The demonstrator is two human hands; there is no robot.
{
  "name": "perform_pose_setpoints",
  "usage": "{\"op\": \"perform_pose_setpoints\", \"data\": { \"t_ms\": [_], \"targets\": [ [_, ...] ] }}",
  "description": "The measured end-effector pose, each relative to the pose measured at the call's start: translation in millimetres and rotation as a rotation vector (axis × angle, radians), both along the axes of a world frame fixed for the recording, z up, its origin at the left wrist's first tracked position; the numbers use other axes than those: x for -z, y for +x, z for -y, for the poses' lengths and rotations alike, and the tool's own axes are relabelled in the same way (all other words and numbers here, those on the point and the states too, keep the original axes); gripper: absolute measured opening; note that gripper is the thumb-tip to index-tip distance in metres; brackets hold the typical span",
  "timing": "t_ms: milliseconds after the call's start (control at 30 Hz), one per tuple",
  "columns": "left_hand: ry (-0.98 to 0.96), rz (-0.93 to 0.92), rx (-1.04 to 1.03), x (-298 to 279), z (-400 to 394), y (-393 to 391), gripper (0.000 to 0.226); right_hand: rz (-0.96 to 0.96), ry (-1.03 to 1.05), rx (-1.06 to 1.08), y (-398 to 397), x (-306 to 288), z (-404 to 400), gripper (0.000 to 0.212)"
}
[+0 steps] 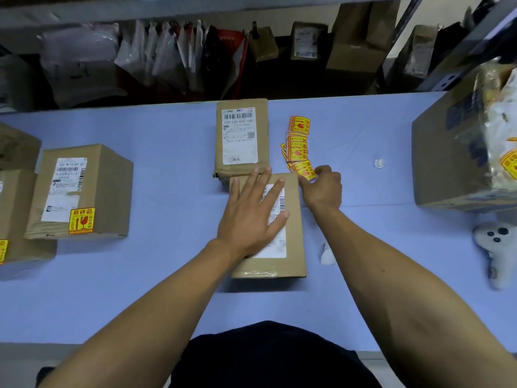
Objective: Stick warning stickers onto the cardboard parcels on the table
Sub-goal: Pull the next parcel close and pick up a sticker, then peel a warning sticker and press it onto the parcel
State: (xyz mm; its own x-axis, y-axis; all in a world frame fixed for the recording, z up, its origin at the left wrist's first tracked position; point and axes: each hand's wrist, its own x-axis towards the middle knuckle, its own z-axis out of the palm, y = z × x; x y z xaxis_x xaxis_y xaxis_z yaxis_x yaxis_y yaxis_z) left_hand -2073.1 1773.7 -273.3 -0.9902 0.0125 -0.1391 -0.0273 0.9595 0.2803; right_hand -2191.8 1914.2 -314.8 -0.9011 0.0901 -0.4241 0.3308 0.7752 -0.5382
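Your left hand (251, 217) lies flat, fingers straight and spread wide, pressing down on the near cardboard parcel (291, 242) at the centre of the blue table (156, 289), palm over its white shipping label (275, 247). Your right hand (324, 189) sits just off that parcel's 1 o'clock corner, fingers curled in, tips pinching the nearest yellow-and-red warning sticker (305, 170) at the bottom of the loose sticker strip (298, 144). That strip runs away toward 12 o'clock, lying on the table beside the second parcel (242, 137), which sits label-up and touches the near parcel's far edge at 11 o'clock.

Out at 9 o'clock there's a labelled parcel (92, 189) with a warning sticker already on it (81, 220), low on its top face. Beyond it at the left edge, more boxes (16, 203), one showing a sliver of yellow sticker. At 3 o'clock, a big open carton (447, 163) with plastic wrap and yellow stickers inside. Just below it, a white handheld controller (493, 247). A small white scrap (378, 163) lies at 2 o'clock, another scrap of white backing (327, 254) by your right forearm. Shelves of bags and boxes (195, 51) line the far side at 12 o'clock
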Motion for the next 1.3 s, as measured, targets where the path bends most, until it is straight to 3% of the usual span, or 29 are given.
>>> {"op": "perform_pose_setpoints", "data": {
  "t_ms": [267, 400, 767, 900, 1033, 1167, 1300],
  "targets": [
    [-0.003, -0.008, -0.008, 1.7, 0.0, 0.0, 0.069, 0.000, 0.001, 0.117, 1.2, 2.5, 9.1, 0.035],
    [0.004, 0.002, -0.008, -0.3, -0.2, -0.4, 0.069, 0.049, -0.193, 0.213, 3.1, -3.7, -0.9, 0.017],
    [0.083, 0.079, 0.006, -19.4, -1.0, 0.4, 0.064, 0.009, -0.720, 0.341, 49.8, -66.5, -25.5, 0.008],
    [0.238, 0.025, -0.015, -34.8, 1.5, 2.4, 0.048, 0.061, -0.826, 0.298, 65.9, -92.3, -31.1, 0.014],
    [0.528, -0.134, -0.224, -62.1, -6.6, 10.1, 0.030, 0.154, -0.888, 0.209, 79.4, -107.4, -30.5, 0.018],
    [0.841, -0.004, -0.287, -77.0, -8.2, 17.2, 0.025, 0.189, -0.884, 0.118, 91.9, -114.5, -26.2, 0.017],
    [0.920, 0.006, -0.349, -78.6, -5.5, 27.1, 0.010, 0.138, -0.869, 0.107, 99.7, -117.5, -24.4, 0.013]
  ]
}}
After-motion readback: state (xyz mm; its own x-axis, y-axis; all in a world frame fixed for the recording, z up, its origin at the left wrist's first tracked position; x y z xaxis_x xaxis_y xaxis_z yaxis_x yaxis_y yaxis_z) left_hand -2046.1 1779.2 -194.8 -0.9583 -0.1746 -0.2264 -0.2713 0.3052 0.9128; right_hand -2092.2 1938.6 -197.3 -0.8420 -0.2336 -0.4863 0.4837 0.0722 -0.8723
